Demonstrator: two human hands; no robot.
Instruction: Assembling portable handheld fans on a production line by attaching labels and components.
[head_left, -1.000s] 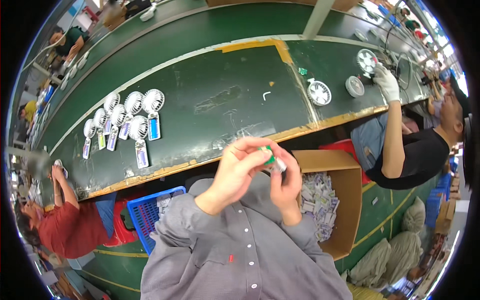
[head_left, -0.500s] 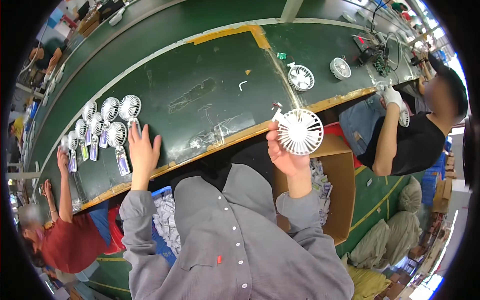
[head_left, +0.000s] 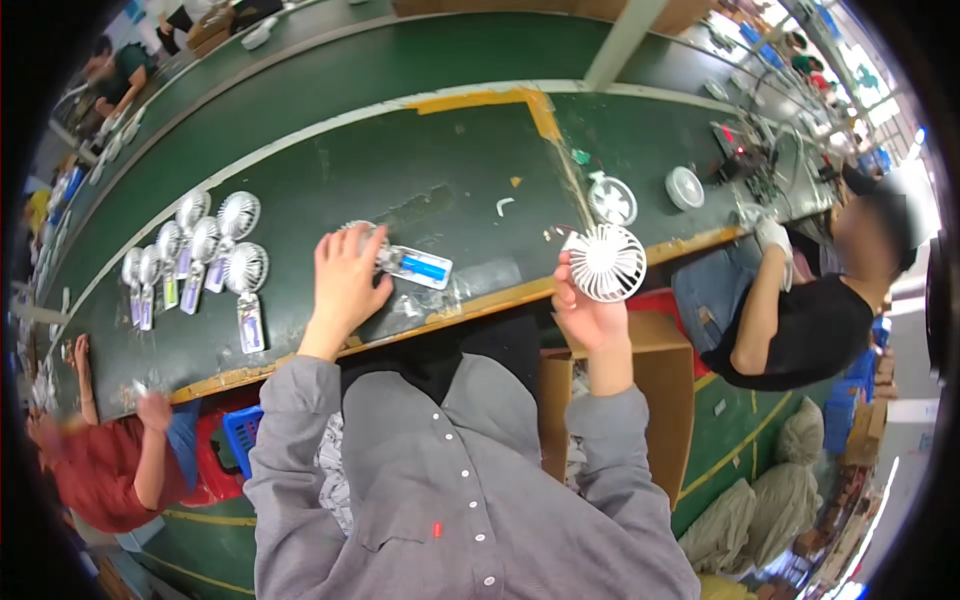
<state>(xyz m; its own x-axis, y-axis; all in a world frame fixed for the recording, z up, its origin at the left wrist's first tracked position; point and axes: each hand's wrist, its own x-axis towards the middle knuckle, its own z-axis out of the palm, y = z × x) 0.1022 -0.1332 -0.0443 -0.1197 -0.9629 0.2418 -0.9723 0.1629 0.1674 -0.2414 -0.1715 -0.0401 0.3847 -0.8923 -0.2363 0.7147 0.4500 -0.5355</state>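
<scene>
My left hand [head_left: 347,282] is curled over the round head of a white handheld fan on the workbench, hiding most of that head. The fan's handle [head_left: 420,267] points right, opened up, with a blue cell showing inside. My right hand [head_left: 594,318] grips a white slatted fan head [head_left: 608,263] by its lower left edge, raised near the bench's front edge. Short dark wires stick out beside its stub. Just behind it lies another fan housing [head_left: 612,201] with its blades exposed.
Several white handheld fans [head_left: 245,268] lie grouped on the bench's left. A round fan part [head_left: 684,188] sits to the right. Co-workers sit at either side, one in red [head_left: 120,470], one in black [head_left: 800,330]. An open carton [head_left: 660,400] stands below the bench edge.
My left hand has moved right from the fan group, and a fan with an opened handle now lies under it. My right hand still holds the fan head, now turned slightly.
</scene>
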